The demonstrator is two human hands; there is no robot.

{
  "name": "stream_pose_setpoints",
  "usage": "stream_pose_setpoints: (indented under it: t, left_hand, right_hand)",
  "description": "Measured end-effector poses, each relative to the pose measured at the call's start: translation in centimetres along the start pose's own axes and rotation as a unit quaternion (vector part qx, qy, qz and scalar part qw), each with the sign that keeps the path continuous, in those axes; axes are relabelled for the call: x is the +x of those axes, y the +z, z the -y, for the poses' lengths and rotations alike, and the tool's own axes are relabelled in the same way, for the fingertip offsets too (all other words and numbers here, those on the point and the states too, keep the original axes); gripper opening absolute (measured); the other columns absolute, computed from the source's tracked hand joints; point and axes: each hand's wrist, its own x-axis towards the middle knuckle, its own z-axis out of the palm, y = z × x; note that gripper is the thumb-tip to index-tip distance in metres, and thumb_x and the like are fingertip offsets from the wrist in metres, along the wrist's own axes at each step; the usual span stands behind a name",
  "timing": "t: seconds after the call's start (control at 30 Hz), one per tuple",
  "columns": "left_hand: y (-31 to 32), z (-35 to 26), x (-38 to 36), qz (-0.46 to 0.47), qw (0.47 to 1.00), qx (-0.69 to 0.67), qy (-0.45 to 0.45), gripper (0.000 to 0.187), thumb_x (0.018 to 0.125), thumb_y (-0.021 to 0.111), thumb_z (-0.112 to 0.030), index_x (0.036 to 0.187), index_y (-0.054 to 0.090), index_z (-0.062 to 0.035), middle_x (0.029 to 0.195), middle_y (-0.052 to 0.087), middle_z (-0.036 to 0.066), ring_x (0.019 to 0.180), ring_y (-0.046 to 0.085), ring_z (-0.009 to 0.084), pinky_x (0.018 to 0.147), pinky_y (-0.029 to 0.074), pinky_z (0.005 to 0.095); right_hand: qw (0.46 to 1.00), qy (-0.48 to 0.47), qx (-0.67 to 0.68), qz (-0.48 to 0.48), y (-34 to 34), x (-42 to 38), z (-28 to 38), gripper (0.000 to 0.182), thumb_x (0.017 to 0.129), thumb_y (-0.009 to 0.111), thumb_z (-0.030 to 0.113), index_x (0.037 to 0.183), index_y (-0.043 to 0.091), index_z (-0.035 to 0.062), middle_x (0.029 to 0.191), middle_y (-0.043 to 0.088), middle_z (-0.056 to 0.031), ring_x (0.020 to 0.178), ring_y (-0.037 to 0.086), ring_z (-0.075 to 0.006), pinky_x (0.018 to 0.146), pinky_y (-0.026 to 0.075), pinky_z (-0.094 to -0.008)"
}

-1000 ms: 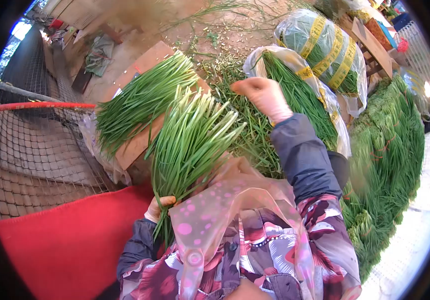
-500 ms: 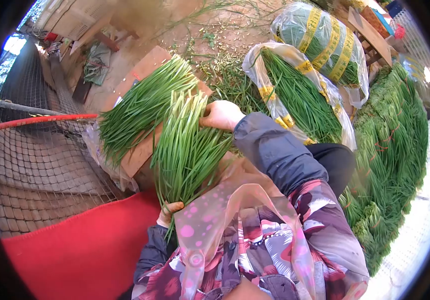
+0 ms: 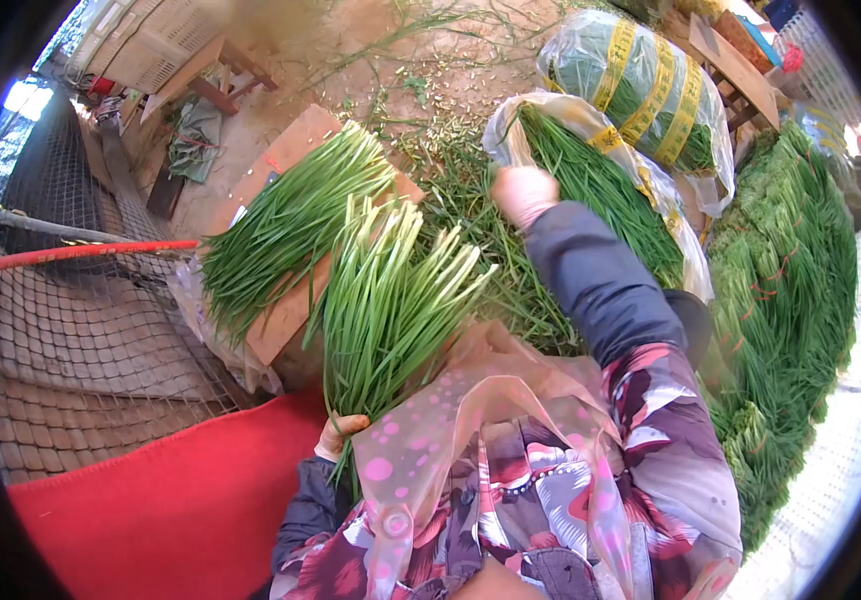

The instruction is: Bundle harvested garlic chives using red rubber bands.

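A loose bunch of long green stalks with pale ends (image 3: 391,300) fans out over my lap. My left hand (image 3: 341,436) is closed round the lower, leafy end of this bunch. Off to the right of the pale ends, my right hand (image 3: 526,194) is closed in a fist above the scattered leaves, near the mouth of an open plastic bag of stalks (image 3: 601,190); whatever it may hold is too small to make out. Another pile of stalks (image 3: 296,225) lies on a cardboard sheet (image 3: 276,325) at the left of the bunch.
Trimmed leaves (image 3: 471,200) litter the ground ahead. A wrapped bale with yellow tape (image 3: 641,90) is behind the open bag. Tied bundles (image 3: 786,300) are heaped at the right. Netting (image 3: 81,350), a red cloth (image 3: 171,490) and a wooden stool (image 3: 226,75) are on the left.
My right hand has moved away from the bunch, up and to the right. The pale ends have spread to the right. My left hand keeps its hold.
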Motion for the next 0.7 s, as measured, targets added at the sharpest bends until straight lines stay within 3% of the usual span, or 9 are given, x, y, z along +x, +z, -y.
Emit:
stream_pose_setpoints:
  t: [0.03,0.07,0.17,0.23,0.3,0.37,0.53,0.63,0.7]
  left_hand:
    - [0.1,0.0,-0.1,-0.003,1.000,-0.005,-0.003,0.060,0.072,0.066,0.001,0.129,0.050,0.0019,0.120,0.061,0.018,0.102,0.064,0.0284,0.089,0.054,0.0393]
    - [0.0,0.0,-0.2,-0.007,1.000,-0.010,-0.005,0.062,0.071,0.066,0.001,0.131,0.049,0.0003,0.122,0.060,0.018,0.103,0.064,0.0288,0.090,0.053,0.0398]
    - [-1.0,0.3,0.1,0.007,1.000,-0.003,0.003,0.062,0.071,0.066,0.001,0.131,0.049,0.0001,0.122,0.060,0.018,0.104,0.064,0.0288,0.091,0.053,0.0402]
    - [-1.0,0.2,0.1,-0.006,1.000,-0.011,-0.001,0.064,0.070,0.067,0.001,0.132,0.049,-0.0008,0.123,0.060,0.017,0.107,0.062,0.0277,0.092,0.052,0.0396]
    - [-4.7,0.4,0.6,-0.041,0.995,0.060,-0.073,0.065,0.070,0.069,0.000,0.132,0.048,-0.0010,0.124,0.059,0.016,0.109,0.060,0.0264,0.094,0.049,0.0388]
    - [-0.4,0.1,0.5,-0.020,0.996,0.081,-0.017,0.066,0.070,0.069,0.000,0.133,0.048,-0.0005,0.124,0.060,0.015,0.109,0.060,0.0257,0.094,0.048,0.0378]
    - [0.7,0.2,1.5,0.009,0.985,0.164,0.062,0.061,0.071,0.069,-0.002,0.129,0.051,0.0007,0.122,0.061,0.011,0.108,0.059,0.0223,0.094,0.046,0.0339]
    - [1.0,0.2,1.5,0.026,0.977,0.188,0.097,0.060,0.071,0.070,-0.003,0.128,0.053,0.0004,0.120,0.061,0.010,0.106,0.060,0.0214,0.093,0.046,0.0338]
    - [1.8,0.0,1.1,0.008,0.977,0.186,0.099,0.059,0.071,0.070,-0.003,0.127,0.053,0.0005,0.119,0.062,0.010,0.104,0.060,0.0212,0.092,0.047,0.0338]
  right_hand:
    - [0.998,-0.012,-0.030,-0.047,-0.4,0.3,-3.2,0.021,0.083,0.056,0.020,0.082,0.072,0.0063,0.077,0.069,-0.0176,0.069,0.068,-0.0335,0.063,0.055,-0.0420]
    - [0.983,-0.005,-0.179,0.042,1.5,0.9,-6.4,0.020,0.084,0.057,0.018,0.088,0.073,0.0070,0.085,0.070,-0.0165,0.075,0.070,-0.0310,0.066,0.055,-0.0410]
    - [0.940,-0.030,-0.243,0.239,-1.1,-3.2,-4.6,0.038,0.084,0.062,0.022,0.119,0.064,0.0085,0.120,0.063,-0.0160,0.109,0.062,-0.0294,0.093,0.048,-0.0403]
    - [0.964,-0.071,0.055,0.248,-3.3,-3.5,-0.3,0.050,0.080,0.068,0.035,0.122,0.062,0.0078,0.115,0.065,-0.0153,0.105,0.063,-0.0260,0.093,0.047,-0.0343]
    - [0.890,-0.132,0.400,0.174,-3.0,-2.9,3.0,0.056,0.079,0.068,0.046,0.118,0.064,0.0056,0.108,0.068,-0.0140,0.101,0.064,-0.0242,0.092,0.047,-0.0313]
    - [0.856,-0.140,0.436,0.241,-6.8,-4.2,7.8,0.062,0.078,0.069,0.049,0.121,0.062,0.0050,0.110,0.068,-0.0130,0.104,0.062,-0.0234,0.094,0.045,-0.0321]
    - [0.885,-0.226,0.307,0.268,-5.1,-5.5,12.2,0.069,0.070,0.077,0.044,0.120,0.060,-0.0004,0.112,0.065,-0.0203,0.108,0.060,-0.0259,0.095,0.043,-0.0327]
    - [0.902,-0.219,0.146,0.341,-5.7,-5.0,12.5,0.063,0.066,0.077,0.047,0.114,0.065,0.0087,0.104,0.067,-0.0182,0.098,0.063,-0.0327,0.088,0.047,-0.0343]
    - [0.936,-0.290,0.000,0.198,-5.7,-5.5,12.1,0.067,0.064,0.075,0.050,0.115,0.064,0.0086,0.110,0.065,-0.0171,0.101,0.062,-0.0313,0.089,0.048,-0.0355]
